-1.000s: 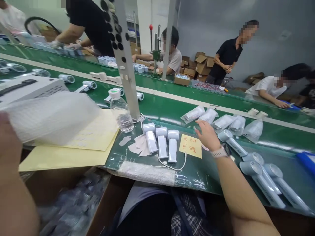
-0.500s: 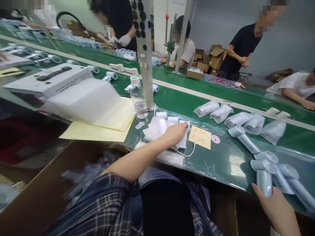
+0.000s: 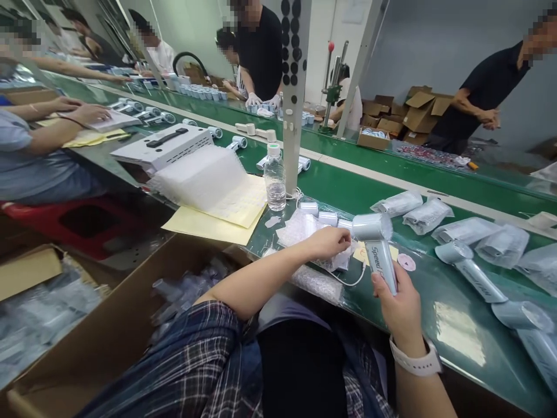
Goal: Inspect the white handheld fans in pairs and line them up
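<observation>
My right hand, wearing a white watch band, is wrapped round the lower handle of a light-blue hair dryer. The dryer stands upright above the bench, its round head on top and lettering down the handle. Just left of it, my left hand has curled fingers over a bubble-wrap bag and other pale-blue dryers; what it pinches is hidden. A yellow note lies partly behind the held dryer. More unwrapped hair dryers lie to the right on the green bench.
Bagged dryers lie along the belt's near side. A water bottle stands by the metal post. Foam sheets and yellow paper lie left. An open carton sits below the bench; co-workers work around the line.
My right hand has lifted a hair dryer from the right-hand group and brought it left, close to my left hand. My left hand stays over the bagging spot. The view has turned left.
</observation>
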Motion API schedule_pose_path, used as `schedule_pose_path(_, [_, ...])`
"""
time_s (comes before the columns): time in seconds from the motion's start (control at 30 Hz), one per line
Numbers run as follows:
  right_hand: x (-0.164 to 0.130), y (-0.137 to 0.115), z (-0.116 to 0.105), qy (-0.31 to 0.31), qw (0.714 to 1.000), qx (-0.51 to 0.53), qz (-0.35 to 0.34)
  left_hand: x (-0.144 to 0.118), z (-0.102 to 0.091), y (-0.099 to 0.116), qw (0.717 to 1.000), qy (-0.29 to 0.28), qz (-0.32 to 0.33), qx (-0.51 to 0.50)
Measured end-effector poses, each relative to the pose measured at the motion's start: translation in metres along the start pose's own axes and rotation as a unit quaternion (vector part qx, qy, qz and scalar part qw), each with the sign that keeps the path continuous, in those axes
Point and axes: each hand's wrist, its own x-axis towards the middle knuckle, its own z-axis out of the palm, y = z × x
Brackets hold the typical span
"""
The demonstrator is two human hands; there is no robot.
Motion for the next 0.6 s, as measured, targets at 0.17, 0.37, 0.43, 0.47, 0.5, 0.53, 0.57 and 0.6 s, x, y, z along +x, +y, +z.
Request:
schedule_pose_path(0.17, [-0.003,0.016,-0.006,-0.008,0.998,0.062,0.016,-0.02,-0.022,0.006,0.99,0.138,-0.008,0.041])
schedule_pose_path(0.37, [-0.008,0.017,-0.004,-0.018,0.996,0.076,0.045,-0.001,0.03,0.007,0.997,0.035,0.027,-0.069])
schedule_pose_path(0.43, [-0.01,0.019,-0.001,-0.033,0.998,0.043,0.035,0.006,0.04,0.0,0.993,0.04,0.004,-0.11])
schedule_pose_path(0.47, [-0.011,0.02,0.001,-0.035,0.999,0.031,0.024,0.009,0.042,-0.004,0.989,0.045,-0.005,-0.138])
schedule_pose_path(0.5, [-0.011,0.021,0.004,-0.036,0.999,0.019,0.009,0.012,0.041,-0.007,0.984,0.05,-0.012,-0.171])
schedule_pose_path(0.53, [-0.011,0.022,0.008,-0.036,0.999,0.003,-0.008,0.014,0.039,-0.01,0.976,0.055,-0.02,-0.208])
schedule_pose_path(0.57, [-0.009,0.022,0.013,-0.041,0.999,-0.02,-0.024,0.017,0.037,-0.013,0.967,0.06,-0.029,-0.246])
schedule_pose_path(0.6, [-0.007,0.023,0.018,-0.049,0.997,-0.046,-0.037,0.02,0.035,-0.016,0.956,0.064,-0.041,-0.283])
